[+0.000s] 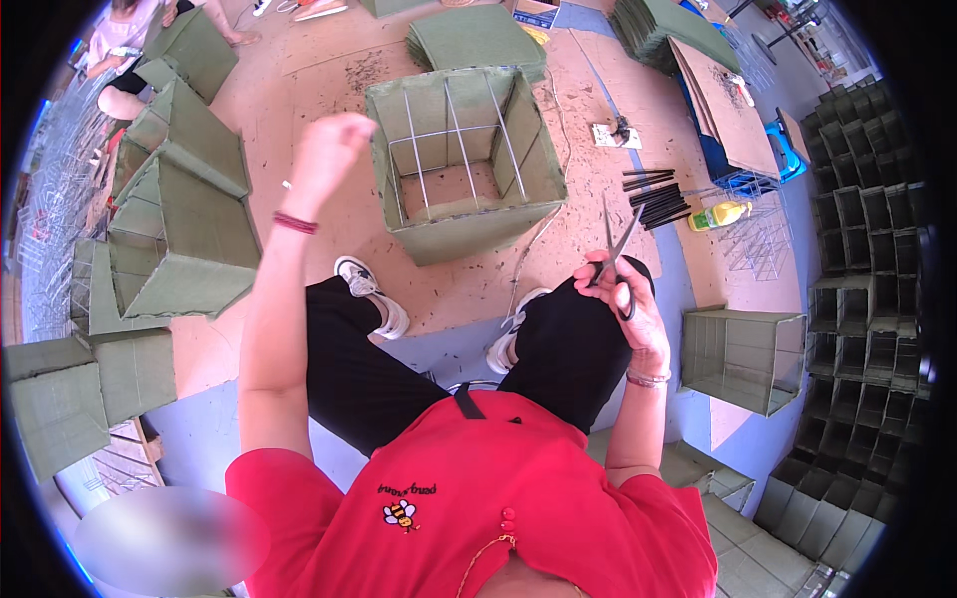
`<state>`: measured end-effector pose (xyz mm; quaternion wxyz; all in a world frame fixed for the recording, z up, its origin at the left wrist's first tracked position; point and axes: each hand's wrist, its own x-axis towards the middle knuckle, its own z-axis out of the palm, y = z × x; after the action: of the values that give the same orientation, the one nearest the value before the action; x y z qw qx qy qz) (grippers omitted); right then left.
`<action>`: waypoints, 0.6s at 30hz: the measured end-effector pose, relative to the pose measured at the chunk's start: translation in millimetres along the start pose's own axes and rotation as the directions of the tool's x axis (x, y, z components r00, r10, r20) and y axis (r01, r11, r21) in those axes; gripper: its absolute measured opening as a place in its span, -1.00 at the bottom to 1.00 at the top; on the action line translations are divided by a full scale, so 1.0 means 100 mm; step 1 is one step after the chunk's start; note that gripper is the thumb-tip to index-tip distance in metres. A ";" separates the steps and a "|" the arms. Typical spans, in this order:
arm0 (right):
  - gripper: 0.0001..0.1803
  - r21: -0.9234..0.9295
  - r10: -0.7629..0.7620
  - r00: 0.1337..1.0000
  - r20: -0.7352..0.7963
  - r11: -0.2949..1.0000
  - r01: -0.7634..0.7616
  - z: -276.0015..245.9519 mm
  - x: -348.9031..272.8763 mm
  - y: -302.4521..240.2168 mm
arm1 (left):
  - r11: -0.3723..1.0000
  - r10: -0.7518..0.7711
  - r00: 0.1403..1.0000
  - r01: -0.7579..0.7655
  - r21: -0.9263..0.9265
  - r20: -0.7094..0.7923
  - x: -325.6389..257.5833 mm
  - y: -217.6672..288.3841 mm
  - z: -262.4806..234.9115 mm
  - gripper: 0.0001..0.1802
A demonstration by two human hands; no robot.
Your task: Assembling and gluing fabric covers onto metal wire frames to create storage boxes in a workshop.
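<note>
On the floor between my feet stands an open box (454, 239) covered in green cloth, with a metal wire frame across its opening. My left hand (332, 154) is closed in a fist at the box's left rim. Its fingertips are turned from view, so what they hold, if anything, is hidden. Off the box's right side, above my right knee, my right hand (630, 294) grips a pair of scissors (615, 254). The fingers sit in the dark handles, and the blades point away from me, spread apart.
Green boxes (189, 214) line the left, and many more stacked boxes (867, 299) fill the right. Flat green panels (478, 45) are piled behind. Black strips (658, 204), a yellow bottle (720, 215) and a wire-framed box (743, 359) lie right. Another person (120, 50) sits far left.
</note>
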<state>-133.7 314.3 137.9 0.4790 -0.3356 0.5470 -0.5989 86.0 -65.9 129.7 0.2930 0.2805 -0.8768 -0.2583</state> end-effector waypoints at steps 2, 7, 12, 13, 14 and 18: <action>-0.21 0.095 -0.007 0.997 -0.083 0.995 0.015 0.00 -0.03 -0.02 | 0.995 0.065 0.939 -0.034 -0.097 0.339 -0.02 0.38 0.29 -0.85; -0.17 -0.055 -0.063 0.986 -0.154 0.997 0.055 -0.04 -0.14 -0.11 | 0.976 0.218 0.908 -0.206 -0.071 0.359 -0.17 0.70 0.75 -0.83; -0.06 -0.066 -0.119 0.966 -0.230 0.992 0.107 -0.22 -0.37 -0.18 | 0.892 -0.043 0.689 0.353 -0.283 0.723 -0.53 0.95 0.76 -0.70; -0.04 -0.050 -0.137 0.961 -0.240 0.990 0.129 -0.25 -0.40 -0.18 | 0.851 -0.168 0.611 0.486 -0.199 0.774 -0.74 0.89 0.91 -0.68; -0.02 -0.045 -0.137 0.959 -0.247 0.990 0.130 -0.29 -0.44 -0.18 | 0.851 -0.223 0.564 0.510 -0.123 0.795 -0.95 0.81 1.09 -0.71; -0.03 0.028 -0.159 0.935 -0.318 0.984 0.177 -0.41 -0.55 -0.10 | 0.582 -0.542 0.571 0.784 -0.215 0.617 -1.51 0.42 1.97 -0.30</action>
<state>-156.2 378.6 147.5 0.3422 -0.2679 0.5685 -0.6985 43.3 118.3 -36.9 -0.0037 0.4443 -0.6505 -0.6160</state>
